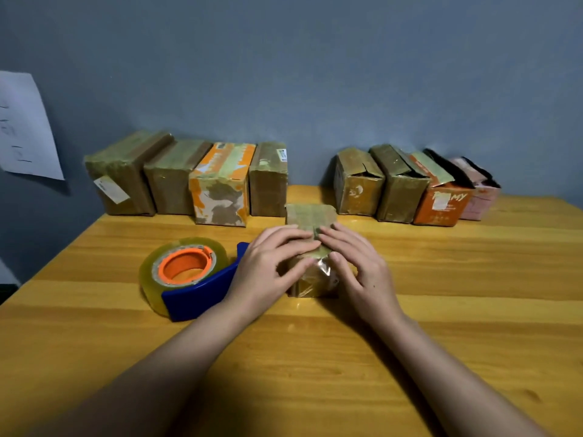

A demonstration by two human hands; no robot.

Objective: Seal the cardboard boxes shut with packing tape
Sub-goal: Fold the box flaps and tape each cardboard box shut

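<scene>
A small cardboard box (310, 216) lies in the middle of the table with shiny tape over its top and near end. My left hand (268, 266) lies flat on the box's left side and top, fingers straight. My right hand (356, 263) presses on its right side and top, the fingertips of both hands meeting on the lid. A blue tape dispenser (195, 291) with a clear roll on an orange core (186, 264) lies on its side just left of my left hand.
Along the wall stand two rows of boxes: several closed, taped boxes (189, 181) at the back left, and several boxes with open flaps (410, 187) at the back right. A white sheet of paper (25, 127) hangs on the left wall. The wooden table (315, 373) extends toward me.
</scene>
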